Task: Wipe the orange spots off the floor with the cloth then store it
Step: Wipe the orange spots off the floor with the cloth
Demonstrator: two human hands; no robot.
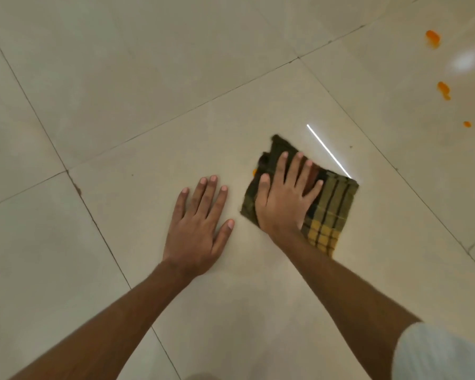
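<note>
Pressing folded yellow-checked cloth [327, 212] flat, right hand [284, 198].

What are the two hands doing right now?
Left hand: open, flat on the bare floor, holding nothing.
Right hand: open, fingers spread, pressing the cloth flat on the floor, not gripping it.

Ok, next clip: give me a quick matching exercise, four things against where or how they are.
Things:
1. left hand
2. right hand
3. cloth
4. orange spots

States:
A. folded, checked, on the floor
B. far right, apart from the cloth
C. flat on bare tile
D. pressing down on the cloth

Pairs: 1-C, 2-D, 3-A, 4-B
</note>
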